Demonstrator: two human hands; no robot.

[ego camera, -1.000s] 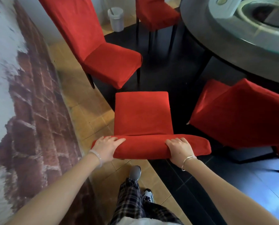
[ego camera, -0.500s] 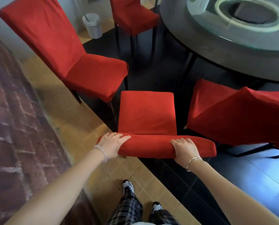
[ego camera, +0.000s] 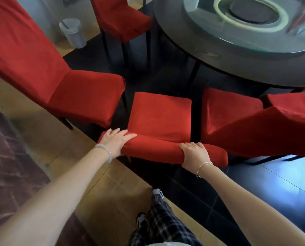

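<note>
A red-covered chair stands in front of me, its seat facing the round table. My left hand grips the left end of the chair's top rail, fingers wrapped over it. My right hand grips the rail toward its right end, fingers curled over the top. Both arms reach forward from the bottom of the view. The chair's legs are mostly hidden under the seat.
A round dark table with a glass turntable stands ahead right. Red chairs flank mine on the left and right, with another at the back. A white bin sits far left. My feet stand below.
The chair has moved forward toward the table, now level with its neighbours. I have stepped along behind it, and both hands keep their hold on the top rail.
</note>
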